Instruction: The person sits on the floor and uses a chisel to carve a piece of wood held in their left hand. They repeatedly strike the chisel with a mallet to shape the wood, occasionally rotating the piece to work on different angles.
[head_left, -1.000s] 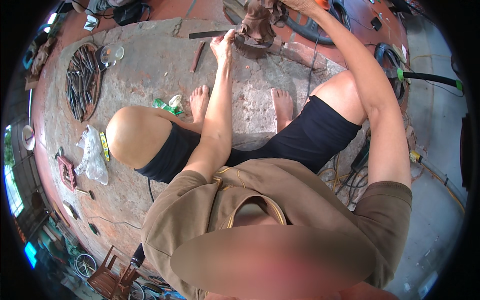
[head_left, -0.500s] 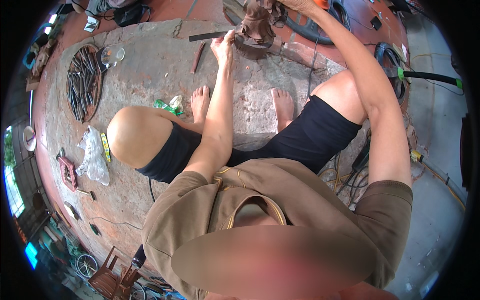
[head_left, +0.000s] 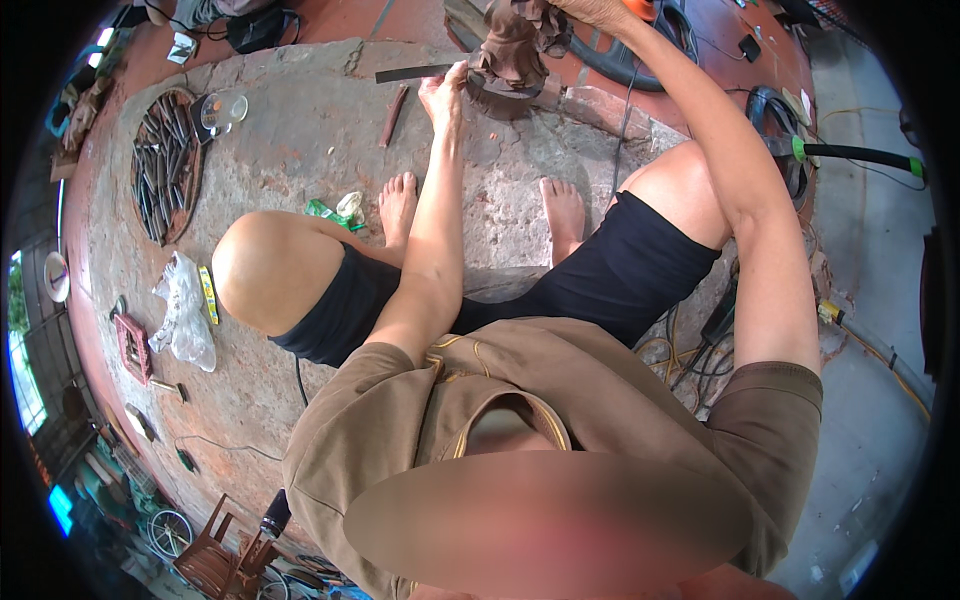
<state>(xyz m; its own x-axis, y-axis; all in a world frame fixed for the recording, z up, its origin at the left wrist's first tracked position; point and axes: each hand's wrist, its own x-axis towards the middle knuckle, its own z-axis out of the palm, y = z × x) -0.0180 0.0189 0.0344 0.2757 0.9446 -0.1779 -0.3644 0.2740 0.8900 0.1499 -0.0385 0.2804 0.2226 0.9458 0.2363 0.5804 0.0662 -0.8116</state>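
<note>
The brown carving (head_left: 510, 55) is standing near the upper edge of the head view, by the far side of the grey stone slab (head_left: 300, 120), its top running out of the picture. Its surface is looking matt and reddish brown, rippling in wavy folds and ridges, with shadows filling the hollows between them. Toward the upper right it is breaking into ragged, flaring lobes; its rounded lower end is showing darker. What its base is resting on, I cannot tell.

The left hand (head_left: 443, 95) is pinching a flat, dark strip (head_left: 412, 73) between thumb and fingers, closing firmly around it just beside the carving's left side; the strip's free end is pointing left. The right hand (head_left: 597, 12) is reaching to the carving's upper right, its fingers partly hidden at the picture's edge, so how far they are closing, and on what, I cannot tell. A reddish-brown stick (head_left: 393, 117) is lying on the slab nearby.
</note>
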